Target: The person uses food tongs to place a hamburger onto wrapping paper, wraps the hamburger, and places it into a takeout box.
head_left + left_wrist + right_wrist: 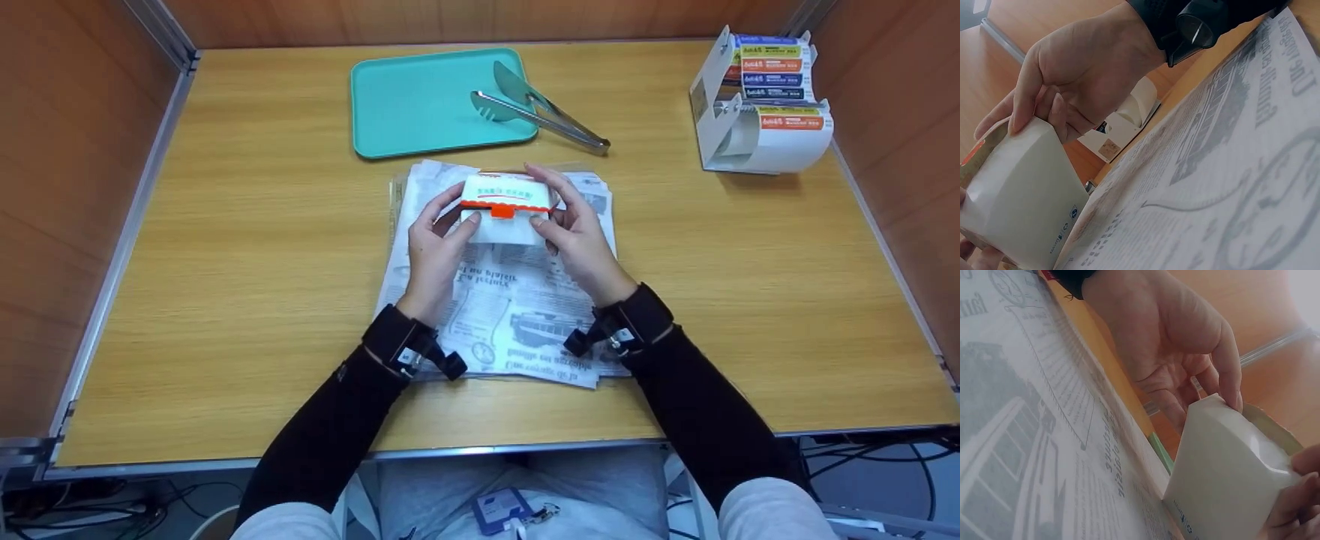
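Observation:
A white paper food box (505, 229) with an orange scalloped lid edge and an orange tab stands over a stack of newsprint-patterned paper (487, 315). Its lid is folded down towards the front, the tab lying over the front wall. My left hand (435, 251) grips the box's left side, thumb on the front wall. On the right side my right hand (585, 244) holds it, its thumb near the front top edge. The left wrist view shows the box's smooth white wall (1022, 191) with small blue print; the box's underside is hidden.
Behind the paper lies a turquoise tray (412, 105), with metal tongs (559, 124) resting across its right edge. A label dispenser (787, 142) with printed label rolls stands at the back right. Wooden panels (82, 165) enclose the table's left, back and right sides.

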`<state>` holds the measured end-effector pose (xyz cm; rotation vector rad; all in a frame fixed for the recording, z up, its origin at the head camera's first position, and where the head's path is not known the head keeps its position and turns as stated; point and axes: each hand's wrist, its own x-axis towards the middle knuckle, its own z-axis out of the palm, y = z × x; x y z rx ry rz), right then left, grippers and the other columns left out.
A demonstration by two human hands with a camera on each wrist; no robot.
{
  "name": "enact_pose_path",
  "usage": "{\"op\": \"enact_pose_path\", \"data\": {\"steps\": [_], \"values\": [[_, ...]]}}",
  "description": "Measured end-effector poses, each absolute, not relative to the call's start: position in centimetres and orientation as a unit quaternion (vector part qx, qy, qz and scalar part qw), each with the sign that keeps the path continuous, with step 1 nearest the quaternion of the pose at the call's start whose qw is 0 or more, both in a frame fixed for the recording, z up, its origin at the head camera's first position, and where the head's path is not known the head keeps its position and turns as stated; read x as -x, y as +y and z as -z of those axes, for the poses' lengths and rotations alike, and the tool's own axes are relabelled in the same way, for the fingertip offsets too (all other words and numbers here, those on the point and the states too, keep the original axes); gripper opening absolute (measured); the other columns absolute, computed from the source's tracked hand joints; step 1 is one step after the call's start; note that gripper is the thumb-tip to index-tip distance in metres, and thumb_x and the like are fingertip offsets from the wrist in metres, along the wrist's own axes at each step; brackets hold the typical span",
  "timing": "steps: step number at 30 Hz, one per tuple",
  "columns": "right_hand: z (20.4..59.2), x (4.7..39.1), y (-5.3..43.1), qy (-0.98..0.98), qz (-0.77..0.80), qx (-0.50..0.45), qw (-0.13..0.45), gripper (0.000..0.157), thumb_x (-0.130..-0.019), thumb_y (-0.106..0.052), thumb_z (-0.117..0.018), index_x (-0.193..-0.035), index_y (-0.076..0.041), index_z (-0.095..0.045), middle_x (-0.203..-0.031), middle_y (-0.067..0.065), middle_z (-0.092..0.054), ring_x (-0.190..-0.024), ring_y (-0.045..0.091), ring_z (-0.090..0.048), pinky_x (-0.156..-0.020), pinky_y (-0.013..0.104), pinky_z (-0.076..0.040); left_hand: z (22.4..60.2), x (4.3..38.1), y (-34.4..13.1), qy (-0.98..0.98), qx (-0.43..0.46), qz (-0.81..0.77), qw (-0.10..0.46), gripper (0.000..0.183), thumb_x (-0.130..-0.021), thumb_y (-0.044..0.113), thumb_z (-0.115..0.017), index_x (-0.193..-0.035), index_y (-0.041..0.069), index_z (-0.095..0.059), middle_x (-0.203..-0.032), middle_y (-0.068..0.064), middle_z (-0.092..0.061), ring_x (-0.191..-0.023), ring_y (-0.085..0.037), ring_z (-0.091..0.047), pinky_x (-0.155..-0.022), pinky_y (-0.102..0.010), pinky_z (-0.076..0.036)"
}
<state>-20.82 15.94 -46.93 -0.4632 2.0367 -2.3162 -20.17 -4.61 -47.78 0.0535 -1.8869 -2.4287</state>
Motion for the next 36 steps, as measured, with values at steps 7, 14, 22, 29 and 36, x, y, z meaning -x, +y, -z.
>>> {"op": "enact_pose_path", "data": {"steps": [7, 14, 22, 29, 36], "values": [[47.19, 20.75, 15.71, 0.657, 0.743, 0.127, -0.014, 0.059, -0.097, 0.016, -0.06, -0.15, -0.009, -0.059, -0.16, 0.002, -0.05, -0.056, 0.011, -0.04, -0.048, 0.02, -0.035, 47.96, 20.23, -4.59, -0.621, -0.013, 0.783, 0.034, 0.052, -0.099, -0.001, -0.073, -0.148, 0.008, -0.061, -0.151, -0.005, -0.057, -0.138, -0.021, -0.057, -0.109, -0.033, -0.053], [47.43, 20.8, 15.52, 0.635, 0.763, 0.118, -0.021, 0.057, -0.094, 0.02, -0.058, -0.146, -0.004, -0.059, -0.152, 0.005, -0.057, -0.054, 0.01, -0.039, -0.046, 0.02, -0.032, 48.2, 20.17, -4.51, -0.619, -0.011, 0.784, 0.047, 0.051, -0.098, -0.005, -0.072, -0.146, 0.006, -0.063, -0.149, -0.006, -0.059, -0.135, -0.022, -0.059, -0.107, -0.034, -0.055], [47.32, 20.82, 16.06, 0.639, 0.755, 0.142, -0.032, 0.053, -0.095, 0.016, -0.063, -0.144, -0.004, -0.062, -0.154, 0.005, -0.056, -0.053, 0.01, -0.038, -0.046, 0.02, -0.033, 48.41, 20.2, -4.47, -0.616, 0.013, 0.785, 0.06, 0.047, -0.099, -0.001, -0.074, -0.145, 0.004, -0.064, -0.149, -0.006, -0.06, -0.136, -0.022, -0.059, -0.108, -0.034, -0.054], [47.13, 20.83, 16.16, 0.667, 0.73, 0.142, -0.042, 0.052, -0.098, 0.012, -0.065, -0.147, -0.006, -0.061, -0.154, 0.004, -0.057, -0.053, 0.009, -0.038, -0.047, 0.019, -0.034, 48.7, 20.21, -4.43, -0.638, 0.011, 0.765, 0.092, 0.045, -0.097, 0.008, -0.079, -0.14, 0.004, -0.068, -0.142, -0.006, -0.066, -0.135, -0.017, -0.06, -0.112, -0.032, -0.051], [47.16, 20.72, 15.97, 0.726, 0.67, 0.139, -0.064, 0.042, -0.101, 0.001, -0.069, -0.14, -0.015, -0.068, -0.146, -0.002, -0.063, -0.047, 0.011, -0.037, -0.043, 0.021, -0.033, 48.61, 20.26, -4.43, -0.621, -0.008, 0.778, 0.089, 0.051, -0.095, 0.009, -0.082, -0.142, -0.001, -0.065, -0.15, -0.013, -0.058, -0.138, -0.017, -0.057, -0.115, -0.035, -0.048]]}}
